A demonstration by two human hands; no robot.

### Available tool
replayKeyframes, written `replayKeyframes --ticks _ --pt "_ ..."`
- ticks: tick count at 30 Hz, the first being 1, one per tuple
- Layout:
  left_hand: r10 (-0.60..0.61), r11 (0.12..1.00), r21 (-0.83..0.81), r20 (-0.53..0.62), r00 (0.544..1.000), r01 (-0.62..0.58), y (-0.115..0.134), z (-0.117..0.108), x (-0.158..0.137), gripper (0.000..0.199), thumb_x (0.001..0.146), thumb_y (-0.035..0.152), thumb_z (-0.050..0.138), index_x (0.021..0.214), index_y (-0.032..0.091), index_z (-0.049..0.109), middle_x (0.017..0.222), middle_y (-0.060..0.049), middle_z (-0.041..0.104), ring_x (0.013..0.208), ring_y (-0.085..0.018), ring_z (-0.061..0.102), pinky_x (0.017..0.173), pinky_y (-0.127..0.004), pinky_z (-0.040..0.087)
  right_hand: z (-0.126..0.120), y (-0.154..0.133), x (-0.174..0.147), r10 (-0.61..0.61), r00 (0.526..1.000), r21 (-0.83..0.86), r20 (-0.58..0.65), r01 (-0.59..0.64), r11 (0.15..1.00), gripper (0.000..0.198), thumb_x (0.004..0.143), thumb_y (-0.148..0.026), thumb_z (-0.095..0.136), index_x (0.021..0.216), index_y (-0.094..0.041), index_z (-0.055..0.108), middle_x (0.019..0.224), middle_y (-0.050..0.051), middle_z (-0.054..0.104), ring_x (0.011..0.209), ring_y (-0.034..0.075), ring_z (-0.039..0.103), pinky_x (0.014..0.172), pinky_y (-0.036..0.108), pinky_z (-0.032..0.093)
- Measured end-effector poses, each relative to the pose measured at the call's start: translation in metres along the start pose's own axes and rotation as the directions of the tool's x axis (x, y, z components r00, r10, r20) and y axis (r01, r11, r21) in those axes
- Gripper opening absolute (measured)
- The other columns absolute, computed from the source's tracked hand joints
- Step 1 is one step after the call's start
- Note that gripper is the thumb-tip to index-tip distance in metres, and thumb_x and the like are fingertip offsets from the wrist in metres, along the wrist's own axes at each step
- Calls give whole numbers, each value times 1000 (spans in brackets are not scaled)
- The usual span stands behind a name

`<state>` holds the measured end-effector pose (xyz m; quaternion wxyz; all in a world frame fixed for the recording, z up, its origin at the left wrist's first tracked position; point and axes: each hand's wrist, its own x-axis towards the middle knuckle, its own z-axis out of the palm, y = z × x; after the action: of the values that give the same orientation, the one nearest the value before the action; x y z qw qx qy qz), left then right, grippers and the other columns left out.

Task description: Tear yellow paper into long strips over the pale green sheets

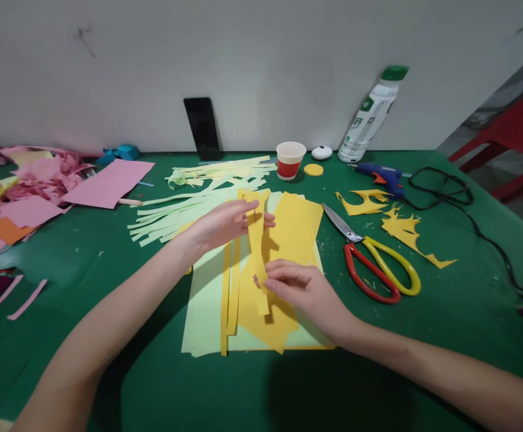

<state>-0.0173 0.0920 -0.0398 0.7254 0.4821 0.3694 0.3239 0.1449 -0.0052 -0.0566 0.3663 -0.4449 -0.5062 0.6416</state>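
Note:
Between my two hands is a yellow paper strip (pixel 256 240), raised above a pile of paper. My left hand (pixel 225 223) grips its upper end, with the thumb in front and fingers behind. Lower down, my right hand (pixel 304 294) pinches the strip's right edge between thumb and fingers. Beneath lie yellow sheets (pixel 297 225) and pale green sheets (pixel 205 300), with narrow yellow strips (pixel 225 300) on top. To the right of the pile rest scissors (pixel 355 239) with one red and one yellow handle, blades parted.
Pale green strips (pixel 166 210) fan out behind my left hand. Pink paper (pixel 108 183) and scraps crowd the left. A paper cup (pixel 290 161), a leaning phone (pixel 202 129) and a bottle (pixel 369 120) stand along the wall. Yellow offcuts (pixel 362 202) and a corded glue gun (pixel 382 176) lie right.

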Motion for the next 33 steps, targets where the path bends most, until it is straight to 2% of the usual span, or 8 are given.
replayKeyframes --ticks 5,11,15,17,20,26,31,33 --pt "170 983 95 -164 972 -156 2 -18 15 4 77 16 54 78 13 52 69 -1 57 68 -11 57 72 -26 43 13 10 -4 74 994 12 85 -75 997 11 65 -24 60 59 -14 61 81 4 57 81 15 55 72 28 42" --pt "196 919 386 -264 944 -83 4 -51 34 24 76 17 50 98 11 47 73 -6 60 72 -16 60 71 -31 45 28 14 -6 175 973 36 147 -182 983 15 68 -27 58 61 -14 60 72 2 57 74 14 54 70 28 43" --pt "254 762 647 -321 913 16 1 -63 41 44 68 18 56 110 10 44 92 -13 60 94 -27 57 81 -40 42 37 16 -5 246 952 90 183 -265 960 19 66 -31 59 63 -12 60 71 3 58 73 14 57 76 29 45" --pt "339 640 767 -334 880 45 -2 -64 42 56 65 14 57 117 10 39 115 -17 50 115 -32 42 93 -45 33 40 16 -5 279 938 113 207 -306 945 20 66 -32 60 66 -11 60 73 4 59 73 14 59 80 30 45" --pt "444 442 897 -238 864 20 -7 -56 42 59 66 12 53 122 10 35 133 -18 30 128 -31 19 104 -45 17 42 13 -6 328 909 132 256 -369 920 21 71 -31 55 75 -10 59 84 8 60 75 13 61 83 29 45" --pt "353 145 969 137 925 -199 -18 -16 29 23 77 17 45 96 14 56 108 -11 54 105 -24 47 93 -38 36 41 5 -16 415 834 14 365 -451 893 29 79 -24 44 101 -9 56 76 5 59 57 8 58 60 22 47" --pt "299 7 957 273 914 -289 -28 5 10 25 80 12 38 93 13 58 100 -12 59 95 -23 52 82 -37 41 23 -6 -21 236 935 -326 266 -143 934 8 70 -16 55 66 -14 62 58 -1 54 48 7 45 44 19 31" --pt "302 -47 955 293 907 -292 -33 9 -1 27 80 9 36 94 11 58 98 -13 60 94 -25 53 80 -39 42 6 -10 -14 204 965 -364 168 -131 922 11 73 -15 50 71 -14 61 51 -3 50 46 7 44 45 20 32"
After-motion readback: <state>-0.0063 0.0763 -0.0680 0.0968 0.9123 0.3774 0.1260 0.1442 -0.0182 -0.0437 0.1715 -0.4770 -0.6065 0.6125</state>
